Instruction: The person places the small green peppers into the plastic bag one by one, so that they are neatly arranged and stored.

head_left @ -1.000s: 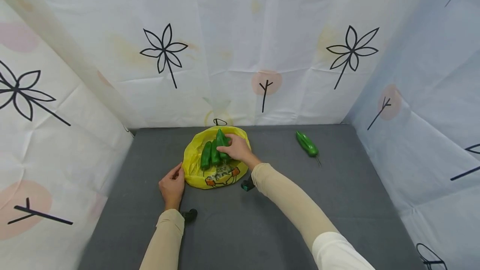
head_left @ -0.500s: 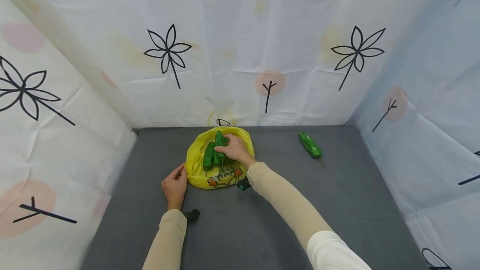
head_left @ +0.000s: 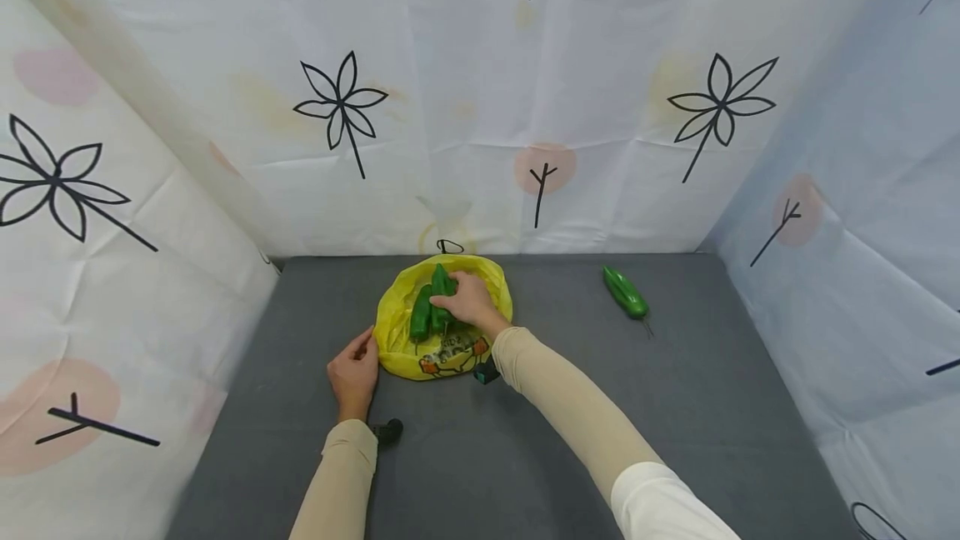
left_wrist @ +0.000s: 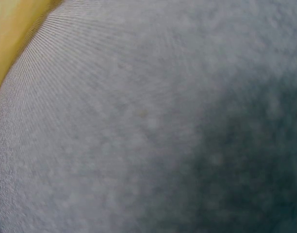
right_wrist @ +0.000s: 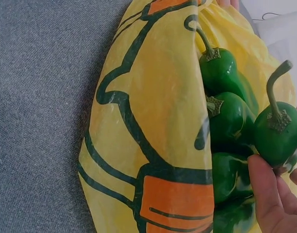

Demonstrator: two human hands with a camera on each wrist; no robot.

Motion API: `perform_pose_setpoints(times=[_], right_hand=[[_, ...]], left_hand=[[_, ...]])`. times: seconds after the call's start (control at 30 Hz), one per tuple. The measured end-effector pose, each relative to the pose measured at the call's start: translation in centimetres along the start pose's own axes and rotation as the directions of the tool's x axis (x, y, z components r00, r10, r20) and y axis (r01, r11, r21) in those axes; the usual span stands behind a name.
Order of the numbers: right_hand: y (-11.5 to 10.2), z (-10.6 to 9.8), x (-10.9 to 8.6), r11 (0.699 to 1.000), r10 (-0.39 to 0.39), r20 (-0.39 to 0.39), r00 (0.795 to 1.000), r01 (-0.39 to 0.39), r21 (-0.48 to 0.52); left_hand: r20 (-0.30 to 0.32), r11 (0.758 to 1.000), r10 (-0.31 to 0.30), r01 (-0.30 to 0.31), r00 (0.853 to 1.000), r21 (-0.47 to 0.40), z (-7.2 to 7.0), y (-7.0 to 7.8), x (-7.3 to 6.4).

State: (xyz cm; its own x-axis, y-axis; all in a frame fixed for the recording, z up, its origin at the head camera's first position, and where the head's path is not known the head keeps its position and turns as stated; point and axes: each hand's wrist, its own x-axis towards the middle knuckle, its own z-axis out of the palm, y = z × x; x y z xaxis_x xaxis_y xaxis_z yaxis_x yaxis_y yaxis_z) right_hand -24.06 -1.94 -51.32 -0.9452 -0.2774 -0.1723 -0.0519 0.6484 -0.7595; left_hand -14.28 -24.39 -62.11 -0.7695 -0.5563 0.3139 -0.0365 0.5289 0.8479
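A yellow plastic bag [head_left: 392,350] with printed figures stands open near the back of the table, its rim spread wide. Inside lie several green peppers [head_left: 421,315], side by side with their stems toward me; the right wrist view shows more of them behind the bag's front wall. My right hand [head_left: 471,307] grips another green pepper [right_wrist: 279,133] by its sides, over the ones in the bag, its curved stem pointing up in that view. At the bag's left side, my left hand [head_left: 354,373] pinches the rim with thumb and fingertips. The left wrist view catches only a yellow edge.
One loose green pepper [head_left: 626,293] lies on the grey table [head_left: 570,407], toward the back right. Patterned cloth walls [head_left: 465,107] enclose the table at the back and both sides.
My right hand has shifted slightly left over the bag with its pepper, now covering more of the peppers below. My left hand keeps its place at the rim. The head view has drifted a little.
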Motion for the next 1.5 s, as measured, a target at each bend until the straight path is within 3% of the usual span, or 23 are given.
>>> perform_pose_setpoints(times=[0.53, 0.9, 1.13, 1.27, 1.5], right_hand=[[0.2, -0.2, -0.2, 0.999, 0.009, 0.007, 1.000, -0.009, -0.040], [0.2, -1.5, -0.6, 0.972, -0.036, -0.018, 0.999, 0.030, -0.231], [0.1, -2.5, -1.3, 0.962, -0.092, -0.011, 0.996, 0.086, -0.258], [0.3, -2.8, -1.5, 0.941, -0.139, 0.003, 0.990, 0.133, -0.311], [1.3, -3.0, -1.7, 0.869, -0.221, -0.021, 0.975, 0.187, -0.458]], left_hand=[[-0.003, 1.000, 0.011, -0.011, 1.000, -0.005, 0.1, -0.2, 0.0], [0.001, 1.000, 0.003, -0.003, 1.000, 0.002, 0.2, 0.2, -0.1], [0.002, 1.000, -0.009, 0.009, 1.000, 0.003, 0.0, 0.4, -0.1], [0.002, 1.000, -0.008, 0.008, 1.000, -0.001, 0.0, 0.3, -0.1], [0.007, 1.000, -0.016, 0.016, 1.000, 0.008, 0.1, 0.2, -0.2]])
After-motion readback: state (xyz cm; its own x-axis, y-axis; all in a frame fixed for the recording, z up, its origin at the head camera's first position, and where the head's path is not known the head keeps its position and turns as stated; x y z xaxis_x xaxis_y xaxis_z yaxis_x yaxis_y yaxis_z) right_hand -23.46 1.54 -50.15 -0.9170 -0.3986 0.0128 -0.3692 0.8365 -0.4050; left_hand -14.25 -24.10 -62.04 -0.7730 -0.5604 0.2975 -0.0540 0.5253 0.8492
